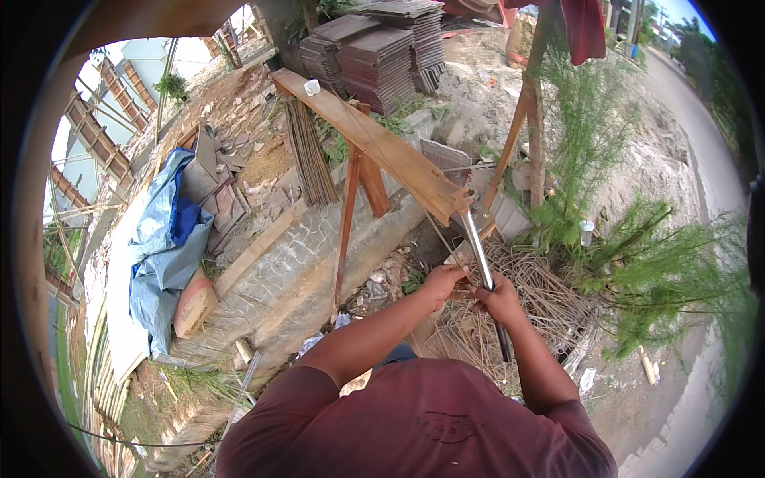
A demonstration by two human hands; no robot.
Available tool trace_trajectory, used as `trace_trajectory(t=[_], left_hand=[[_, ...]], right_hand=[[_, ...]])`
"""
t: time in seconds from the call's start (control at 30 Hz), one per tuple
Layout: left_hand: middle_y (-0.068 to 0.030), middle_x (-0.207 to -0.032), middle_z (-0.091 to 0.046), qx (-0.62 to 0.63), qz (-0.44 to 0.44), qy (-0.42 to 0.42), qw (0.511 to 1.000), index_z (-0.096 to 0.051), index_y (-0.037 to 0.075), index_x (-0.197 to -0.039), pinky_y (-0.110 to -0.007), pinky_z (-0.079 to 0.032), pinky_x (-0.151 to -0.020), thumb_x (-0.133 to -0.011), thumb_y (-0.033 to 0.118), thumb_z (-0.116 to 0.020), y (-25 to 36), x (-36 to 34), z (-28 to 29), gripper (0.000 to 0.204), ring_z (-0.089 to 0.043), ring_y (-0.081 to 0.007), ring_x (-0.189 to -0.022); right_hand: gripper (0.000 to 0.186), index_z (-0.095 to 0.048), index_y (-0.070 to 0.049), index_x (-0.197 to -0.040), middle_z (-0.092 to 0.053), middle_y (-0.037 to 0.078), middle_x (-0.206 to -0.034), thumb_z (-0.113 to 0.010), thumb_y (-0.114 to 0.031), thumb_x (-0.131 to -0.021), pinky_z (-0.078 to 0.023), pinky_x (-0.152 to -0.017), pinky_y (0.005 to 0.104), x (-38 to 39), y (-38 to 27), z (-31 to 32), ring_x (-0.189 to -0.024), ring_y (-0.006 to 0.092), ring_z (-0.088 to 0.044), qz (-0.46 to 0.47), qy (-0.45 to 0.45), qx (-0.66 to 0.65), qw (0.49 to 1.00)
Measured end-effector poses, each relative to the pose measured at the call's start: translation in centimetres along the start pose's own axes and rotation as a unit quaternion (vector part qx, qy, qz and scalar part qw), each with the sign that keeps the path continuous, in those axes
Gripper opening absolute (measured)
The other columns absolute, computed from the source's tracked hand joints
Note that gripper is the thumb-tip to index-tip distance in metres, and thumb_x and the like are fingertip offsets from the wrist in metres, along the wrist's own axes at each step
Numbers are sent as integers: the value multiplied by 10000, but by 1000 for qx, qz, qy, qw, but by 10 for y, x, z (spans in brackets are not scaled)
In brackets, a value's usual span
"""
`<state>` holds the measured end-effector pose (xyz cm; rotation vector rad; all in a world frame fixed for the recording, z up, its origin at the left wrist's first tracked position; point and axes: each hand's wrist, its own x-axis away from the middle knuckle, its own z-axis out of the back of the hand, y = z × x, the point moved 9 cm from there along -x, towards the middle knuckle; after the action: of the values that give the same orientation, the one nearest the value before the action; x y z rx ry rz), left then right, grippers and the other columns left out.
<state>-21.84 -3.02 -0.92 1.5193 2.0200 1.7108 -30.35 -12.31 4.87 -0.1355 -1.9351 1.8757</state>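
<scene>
A wooden beam (382,151) on slanted legs runs from the upper left down toward me. From its near end a shiny metal pipe (480,253) with a dark lower end slopes down toward me. My right hand (499,298) is closed over this pipe, its thumb pointing left. Just left of it, my left hand (444,287) is closed around a thin steel rod (441,237) that slants up beside the beam. Both hands nearly touch, and the fingers between them are partly hidden. Beneath them lies a heap of bent steel stirrups (534,299).
Straight thin rods (307,151) lean near the beam's far end, where a white cup (311,88) sits. Beyond are stacked roof tiles (378,64). A concrete ledge (279,255) and blue tarpaulin (163,247) lie left; feathery green branches (669,267) and a plastic cup (587,232) are right.
</scene>
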Motion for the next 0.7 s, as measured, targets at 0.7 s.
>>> trace_trajectory(t=[0.7], left_hand=[[-89, -1032, -647, -343, -161, 52, 924, -597, 32, -1111, -344, -501, -757, -896, 286, -580, 111, -76, 114, 334, -634, -220, -910]], right_hand=[[190, -526, -35, -781, -530, 23, -656, -710, -72, -750, -473, -543, 263, 63, 87, 219, -591, 114, -546, -158, 172, 118, 965]])
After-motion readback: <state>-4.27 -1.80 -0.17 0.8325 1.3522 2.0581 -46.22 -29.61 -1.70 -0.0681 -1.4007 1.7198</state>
